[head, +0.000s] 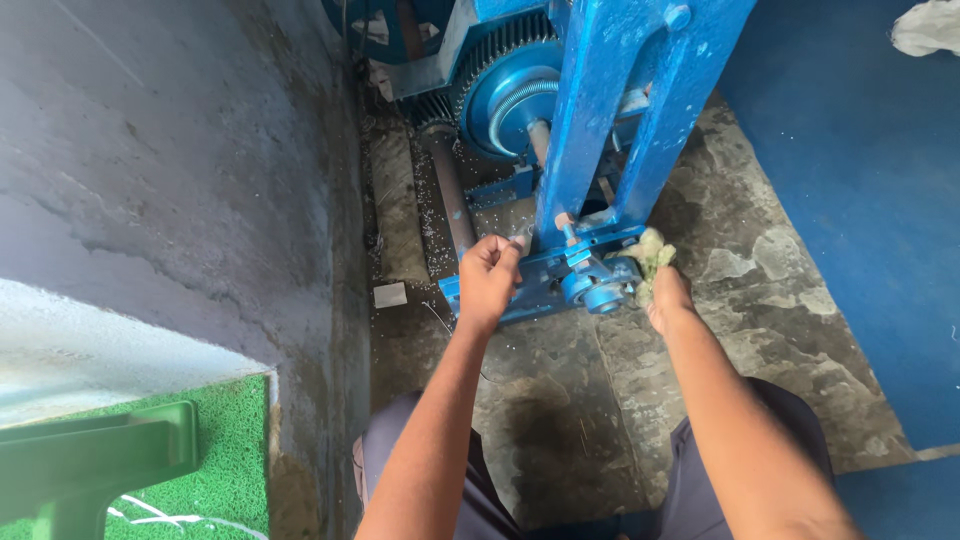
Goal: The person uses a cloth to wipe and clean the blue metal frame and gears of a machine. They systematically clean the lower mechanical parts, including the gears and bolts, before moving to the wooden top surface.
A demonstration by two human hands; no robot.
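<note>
A blue metal machine (610, 110) with toothed gears (500, 50) and a round hub stands on the concrete floor ahead of me. My left hand (488, 275) is closed on a small metal part at the left end of the machine's low base bracket (545, 275). My right hand (668, 298) holds a wad of pale yellowish rag (652, 255) pressed against the right side of the bracket, beside a small blue roller (603, 293). My knees show at the bottom of the view.
A rough grey wall (180, 170) runs close along the left. A rusty rod (452, 195) lies on the floor by the machine. Green matting (215, 450) and a dark green object sit at lower left. The floor at right is painted blue (870, 200).
</note>
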